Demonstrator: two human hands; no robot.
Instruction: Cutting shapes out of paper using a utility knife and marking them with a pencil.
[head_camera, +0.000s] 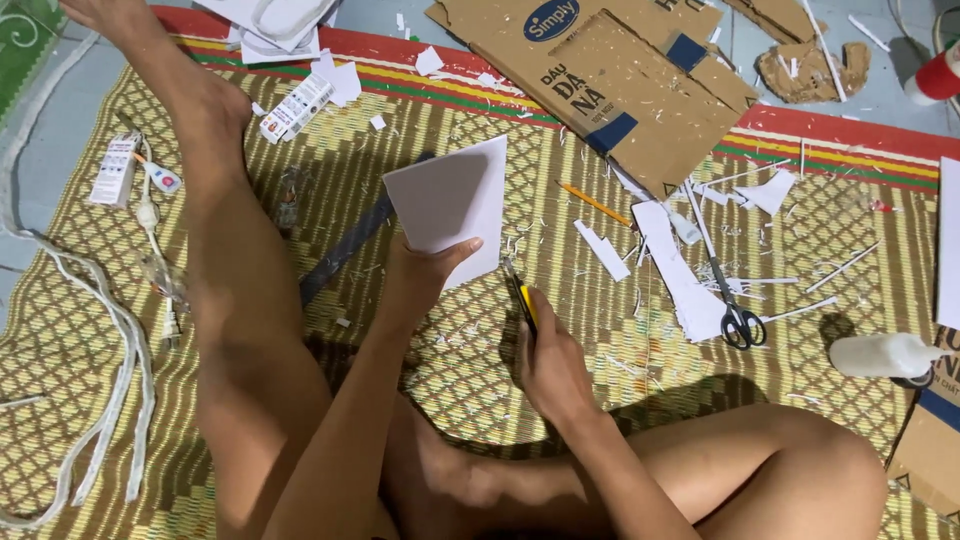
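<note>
Woven yellow-and-brown floor mat (600, 330) with red and green border stripes, spread over a pale floor and strewn with white paper scraps and slivers. Left hand (420, 275) raised above the mat, fingers and thumb closed on the lower edge of a white foam-board sheet (450, 205), held up at a tilt. Right hand (550, 365) just beside it, curled shut around a yellow-and-black utility knife (523, 300), blade end pointing up toward the sheet's lower right corner; touching or not, cannot tell. Bare legs to the left and along the bottom of the view. Black-handled scissors (728, 295) lying open-handled to the right among long white strips (675, 275). Orange pencil (594, 203) near the middle. Flattened brown cardboard box (620, 85) at the top, more torn cardboard beyond. White glue bottle (885, 355) on its side at the right edge. Dark ruler (350, 245) lying diagonally behind the left wrist. White power strip (115, 170) and white cords (110, 380) at the left edge
</note>
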